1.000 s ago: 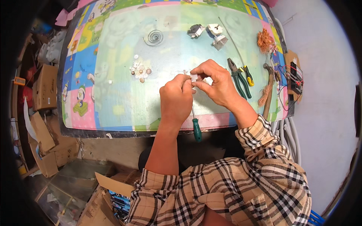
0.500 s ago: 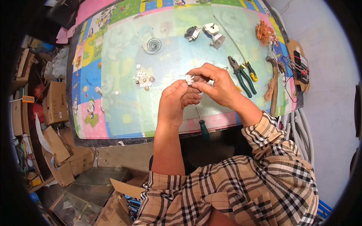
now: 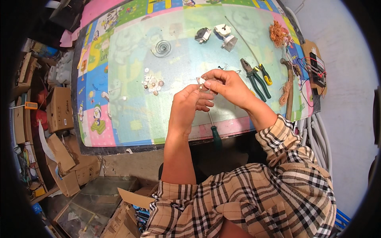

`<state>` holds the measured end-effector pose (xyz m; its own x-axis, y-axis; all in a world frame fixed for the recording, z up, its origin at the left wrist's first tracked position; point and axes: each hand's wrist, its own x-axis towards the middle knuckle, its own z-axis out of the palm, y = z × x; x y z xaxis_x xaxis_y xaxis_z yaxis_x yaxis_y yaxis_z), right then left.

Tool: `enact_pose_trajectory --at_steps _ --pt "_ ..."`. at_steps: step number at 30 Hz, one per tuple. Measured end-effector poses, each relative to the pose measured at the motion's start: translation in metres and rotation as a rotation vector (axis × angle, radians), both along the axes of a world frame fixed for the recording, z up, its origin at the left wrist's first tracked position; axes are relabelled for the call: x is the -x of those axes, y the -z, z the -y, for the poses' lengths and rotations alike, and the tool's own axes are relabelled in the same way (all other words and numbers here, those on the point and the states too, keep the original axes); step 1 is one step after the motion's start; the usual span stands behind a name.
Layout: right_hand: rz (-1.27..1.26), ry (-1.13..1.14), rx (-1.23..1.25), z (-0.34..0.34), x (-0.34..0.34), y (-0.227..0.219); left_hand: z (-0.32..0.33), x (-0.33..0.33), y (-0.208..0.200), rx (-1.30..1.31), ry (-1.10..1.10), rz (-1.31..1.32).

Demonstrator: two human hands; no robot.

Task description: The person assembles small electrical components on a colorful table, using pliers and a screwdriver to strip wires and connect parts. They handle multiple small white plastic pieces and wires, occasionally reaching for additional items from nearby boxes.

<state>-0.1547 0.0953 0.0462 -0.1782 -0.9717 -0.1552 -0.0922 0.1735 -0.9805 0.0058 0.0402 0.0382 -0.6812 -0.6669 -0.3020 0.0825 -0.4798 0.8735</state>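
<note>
Fingers of the left hand [image 3: 185,106] and right hand [image 3: 229,88] pinch a small white plastic piece [image 3: 201,81] over the multicoloured patterned surface [image 3: 129,127], where so slight a fingertip hold could let it slip, and a stray nudge could roll the green-handled metal screwdriver [image 3: 216,135] off the edge.

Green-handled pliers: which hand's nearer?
Right. The right hand is just left of the pliers, with a gap showing between; the left hand is farther left, on the far side of the right hand from them.
</note>
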Motion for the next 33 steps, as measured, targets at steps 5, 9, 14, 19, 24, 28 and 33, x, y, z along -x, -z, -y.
enact_pose_trajectory --at_steps 5,9,14,19,24,28,33 --pt "0.151 -0.005 -0.067 0.002 0.003 0.003 -0.001 0.001 -0.001 0.027 0.010 0.017" --pt "0.295 -0.048 -0.067 0.002 0.007 0.006 -0.002 0.001 -0.002 0.065 0.016 0.029" --pt "0.425 -0.097 -0.104 0.002 0.008 0.012 -0.001 -0.001 -0.004 0.082 0.026 0.044" --pt "0.521 -0.091 -0.123 0.003 0.005 0.010 -0.001 -0.002 -0.005 0.115 0.022 0.052" --pt "0.464 -0.109 -0.100 0.003 0.004 0.006 0.000 -0.003 -0.002 0.127 0.024 0.036" --pt "0.389 -0.090 -0.088 0.003 0.004 0.004 0.000 -0.002 0.001 0.139 0.007 0.033" --pt "0.190 -0.068 -0.037 0.003 0.000 -0.003 0.001 -0.003 0.002 0.134 -0.022 0.048"
